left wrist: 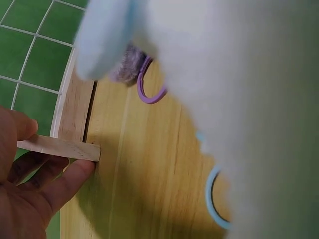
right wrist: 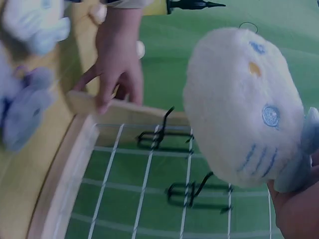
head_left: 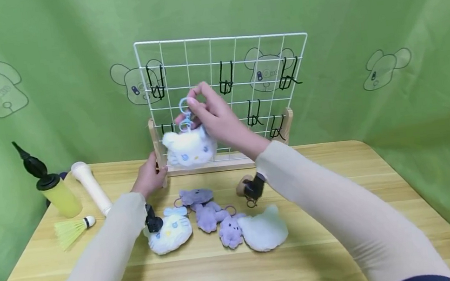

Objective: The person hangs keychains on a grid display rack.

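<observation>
My right hand (head_left: 222,119) pinches the light blue ring of a white plush cat-head keychain (head_left: 190,149). The plush hangs in front of the left part of a white wire grid rack (head_left: 218,38), its face towards me in the head view. At the rack's left end, my left hand (head_left: 147,177) grips the wooden stand (left wrist: 75,148), thumb on one side and fingers on the other. Black hooks (head_left: 227,86) hang on the grid; the plush partly hides one at the lower left. A blurred white plush (left wrist: 199,64) covers much of the left wrist view.
On the table lie a white cat plush (head_left: 171,236) with a blue bow, several purple plush keychains (head_left: 207,218), a white plush (head_left: 265,231) face down, and a small brown item (head_left: 242,186). At left are a yellow pump (head_left: 63,200), a white tube (head_left: 92,187) and a shuttlecock (head_left: 71,230).
</observation>
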Demonstrator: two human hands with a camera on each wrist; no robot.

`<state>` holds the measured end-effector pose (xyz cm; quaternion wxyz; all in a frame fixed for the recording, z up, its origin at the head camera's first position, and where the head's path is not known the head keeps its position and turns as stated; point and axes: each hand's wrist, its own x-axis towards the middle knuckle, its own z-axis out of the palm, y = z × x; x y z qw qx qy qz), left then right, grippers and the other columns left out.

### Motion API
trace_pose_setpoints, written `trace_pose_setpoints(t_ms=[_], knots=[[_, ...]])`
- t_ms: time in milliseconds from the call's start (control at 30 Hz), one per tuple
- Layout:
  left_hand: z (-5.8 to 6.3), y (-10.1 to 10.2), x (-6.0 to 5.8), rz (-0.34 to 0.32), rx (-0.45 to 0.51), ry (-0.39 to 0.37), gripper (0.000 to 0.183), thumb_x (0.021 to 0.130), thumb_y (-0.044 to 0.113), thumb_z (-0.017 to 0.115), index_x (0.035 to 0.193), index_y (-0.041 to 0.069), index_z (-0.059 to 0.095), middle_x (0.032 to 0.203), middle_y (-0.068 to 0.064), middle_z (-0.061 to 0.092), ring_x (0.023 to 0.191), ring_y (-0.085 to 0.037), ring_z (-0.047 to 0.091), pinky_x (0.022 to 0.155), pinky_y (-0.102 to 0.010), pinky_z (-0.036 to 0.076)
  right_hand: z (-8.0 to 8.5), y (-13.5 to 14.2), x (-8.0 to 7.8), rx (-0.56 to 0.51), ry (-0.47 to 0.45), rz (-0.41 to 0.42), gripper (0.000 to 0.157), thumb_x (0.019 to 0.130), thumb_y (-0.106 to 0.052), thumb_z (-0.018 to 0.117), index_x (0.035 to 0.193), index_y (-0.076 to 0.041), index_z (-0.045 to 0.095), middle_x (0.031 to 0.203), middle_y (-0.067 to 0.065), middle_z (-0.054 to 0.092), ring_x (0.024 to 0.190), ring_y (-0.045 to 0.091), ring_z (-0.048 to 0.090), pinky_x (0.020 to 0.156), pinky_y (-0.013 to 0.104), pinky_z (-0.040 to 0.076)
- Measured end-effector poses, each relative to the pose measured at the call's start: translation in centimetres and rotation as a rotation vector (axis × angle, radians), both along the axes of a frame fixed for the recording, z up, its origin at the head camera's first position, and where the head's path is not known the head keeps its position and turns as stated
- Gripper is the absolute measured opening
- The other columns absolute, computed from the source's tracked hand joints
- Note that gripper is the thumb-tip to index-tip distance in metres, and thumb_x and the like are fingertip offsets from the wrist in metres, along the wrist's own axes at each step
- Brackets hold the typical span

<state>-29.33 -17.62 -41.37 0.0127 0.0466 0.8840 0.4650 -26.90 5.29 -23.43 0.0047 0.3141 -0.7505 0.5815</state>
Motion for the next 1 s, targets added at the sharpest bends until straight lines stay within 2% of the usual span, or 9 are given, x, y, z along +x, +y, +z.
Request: trace_pose_setpoints(t_ms=[200, 300, 500, 700, 833, 1000], knots=[[0.2, 0.1, 0.1, -0.001, -0.07, 0.037, 0.054, 0.107, 0.008, 0.049, 0.156, 0.0, 0.03, 0.148, -0.037, 0.051, 0.133, -0.053, 0.056, 0.112, -0.059, 0.056, 1.0, -3.5, -1.1, -0.058, -0.01, -0.012, 0.015, 0.113, -0.016, 0.04, 0.12, -0.004, 0.045, 0.11, 0.025, 0.077, 0.074, 0.025, 0.07, 0.065, 0.03, 0.065], [0.3, -0.1, 0.1, -0.015, -0.079, 0.056, 0.051, 0.107, 0.007, 0.049, 0.154, -0.001, 0.032, 0.145, -0.039, 0.052, 0.13, -0.054, 0.058, 0.109, -0.059, 0.058, 1.3, -4.9, -1.4, -0.076, -0.016, -0.023, 0.017, 0.113, -0.016, 0.04, 0.121, -0.002, 0.045, 0.111, 0.026, 0.076, 0.076, 0.026, 0.072, 0.065, 0.031, 0.066], [0.2, -0.2, 0.0, -0.02, -0.12, 0.061, 0.053, 0.107, 0.01, 0.047, 0.154, -0.006, 0.029, 0.143, -0.043, 0.053, 0.123, -0.054, 0.064, 0.101, -0.056, 0.063, 1.4, -7.0, -2.2, -0.078, -0.041, -0.059, 0.017, 0.113, -0.015, 0.038, 0.12, -0.001, 0.043, 0.117, 0.026, 0.074, 0.098, 0.033, 0.078, 0.078, 0.031, 0.069], [-0.1, -0.2, -0.2, -0.031, -0.089, 0.046, 0.068, 0.107, 0.008, 0.048, 0.162, -0.009, 0.012, 0.15, -0.043, 0.046, 0.129, -0.055, 0.06, 0.103, -0.055, 0.062, 1.1, -7.6, -3.1, -0.046, -0.046, -0.131, 0.016, 0.113, -0.016, 0.037, 0.119, -0.002, 0.044, 0.124, 0.025, 0.071, 0.111, 0.032, 0.075, 0.086, 0.031, 0.068], [-0.2, -0.2, -0.3, -0.031, -0.075, 0.049, 0.069, 0.106, 0.007, 0.048, 0.162, -0.009, 0.011, 0.153, -0.043, 0.042, 0.132, -0.056, 0.057, 0.105, -0.056, 0.061, 0.6, -7.6, -3.6, 0.0, -0.06, -0.165, 0.014, 0.113, -0.018, 0.037, 0.116, -0.006, 0.044, 0.132, 0.024, 0.068, 0.117, 0.028, 0.074, 0.089, 0.031, 0.068], [-0.2, -0.4, -0.4, -0.027, -0.072, 0.051, 0.069, 0.106, 0.006, 0.048, 0.162, -0.009, 0.012, 0.154, -0.043, 0.04, 0.134, -0.056, 0.056, 0.105, -0.056, 0.061, 0.3, -7.3, -3.8, 0.044, -0.055, -0.181, 0.016, 0.113, -0.02, 0.039, 0.118, -0.006, 0.046, 0.13, 0.022, 0.071, 0.116, 0.03, 0.073, 0.088, 0.031, 0.067]])
